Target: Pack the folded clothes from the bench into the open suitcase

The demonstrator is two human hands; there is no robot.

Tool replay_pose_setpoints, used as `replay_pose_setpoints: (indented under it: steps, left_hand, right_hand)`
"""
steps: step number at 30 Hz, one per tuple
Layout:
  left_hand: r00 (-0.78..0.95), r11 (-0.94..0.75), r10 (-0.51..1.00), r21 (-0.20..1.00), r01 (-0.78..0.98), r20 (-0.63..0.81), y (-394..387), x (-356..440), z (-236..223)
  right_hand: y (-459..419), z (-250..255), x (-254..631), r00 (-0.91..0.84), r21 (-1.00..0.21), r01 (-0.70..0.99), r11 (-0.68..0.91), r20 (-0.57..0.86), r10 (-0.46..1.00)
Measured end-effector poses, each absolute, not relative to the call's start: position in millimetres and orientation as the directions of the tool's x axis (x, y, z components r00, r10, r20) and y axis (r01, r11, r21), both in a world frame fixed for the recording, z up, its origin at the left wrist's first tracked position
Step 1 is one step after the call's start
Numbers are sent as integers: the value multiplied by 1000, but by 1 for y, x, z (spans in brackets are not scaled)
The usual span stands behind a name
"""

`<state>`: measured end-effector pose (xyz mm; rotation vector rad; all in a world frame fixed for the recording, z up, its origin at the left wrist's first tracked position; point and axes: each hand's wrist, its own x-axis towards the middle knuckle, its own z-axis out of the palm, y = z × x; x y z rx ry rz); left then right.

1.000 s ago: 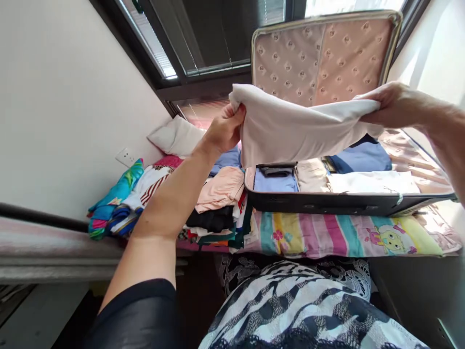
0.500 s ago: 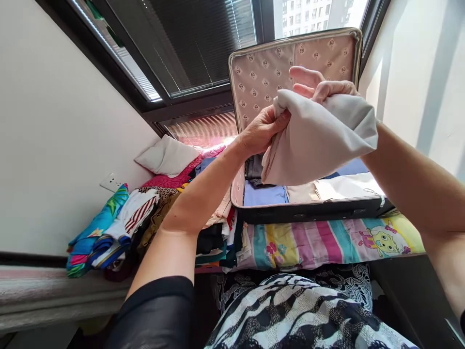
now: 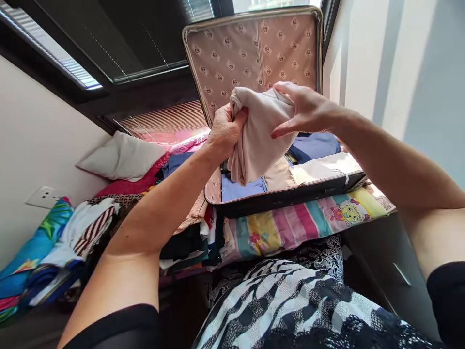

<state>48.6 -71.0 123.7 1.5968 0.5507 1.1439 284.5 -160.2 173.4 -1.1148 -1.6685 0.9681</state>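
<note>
Your left hand (image 3: 224, 132) pinches the pale cloth (image 3: 262, 143), but your spread right hand (image 3: 308, 107) seems barely to touch it, so loose folds could slip.

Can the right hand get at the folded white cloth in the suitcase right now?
Probably yes. The right hand is spread at the edge of the pale cloth, which the left hand grips. The lid stands open, and no garment seems to cover the folded white cloth.
</note>
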Motion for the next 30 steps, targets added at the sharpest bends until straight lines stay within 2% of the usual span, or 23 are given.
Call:
replay_pose_setpoints:
  steps: [2, 5, 8, 11, 13, 15, 17, 19, 20, 22, 24, 25, 27, 28, 30]
  left_hand:
    - [483, -310, 791, 926, -213, 376, -73, 49, 115]
    - [560, -255, 766, 949, -184, 315, -74, 45, 98]
    - [570, -189, 806, 982, -2, 156, -70, 30, 78]
    - [458, -86, 889, 981, 173, -3, -64, -1, 66]
    - [367, -52, 930, 981, 189, -21, -62, -30, 65]
    - [292, -59, 956, 984, 169, 7, -66, -62, 67]
    - [236, -70, 971, 986, 154, 32, -77, -93, 69]
    - [181, -68, 983, 986, 152, 40, -95, -122, 68]
    - [154, -62, 987, 986, 155, 38, -105, -134, 66]
    - [103, -50, 994, 984, 172, 33, -126, -157, 61]
    - [67, -40, 997, 980, 195, 27, -149, -175, 54]
    - [49, -33, 999, 978, 207, 24, -161, -184, 51]
    - [16, -7, 1000, 974, 224, 4, -183, -199, 44]
    - [7, 12, 1000, 973, 229, -14, -193, -206, 41]
    - [0, 50, 999, 972, 229, -51, -211, -219, 35]
  right_hand:
    - [-155, 168, 280, -158, -906, 343, 247, 203, 966]
    - [-143, 152, 275, -207, -931, 361, 54, -24, 978]
    - [-128, 129, 267, -234, -930, 353, -99, -190, 953]
    - [-113, 115, 253, -169, -923, 349, -164, -234, 957]
    - [-102, 113, 243, -80, -932, 353, -88, -124, 989]
    - [-93, 113, 231, -2, -893, 440, 93, 103, 995]
    - [-87, 105, 217, -14, -760, 596, 261, 315, 949]
    - [-87, 81, 200, -126, -602, 719, 346, 378, 917]
    - [-89, 63, 190, -204, -535, 760, 368, 341, 918]
    - [-96, 19, 170, -444, -411, 786, 461, 144, 885]
    - [-105, -23, 153, -720, -350, 678, 647, -134, 681]
    - [-108, -39, 147, -796, -364, 603, 710, -215, 566]
    - [-113, -60, 139, -886, -399, 458, 794, -273, 374]
    - [-113, -65, 136, -907, -391, 410, 824, -266, 325]
    - [-111, -65, 134, -917, -282, 383, 880, -234, 324]
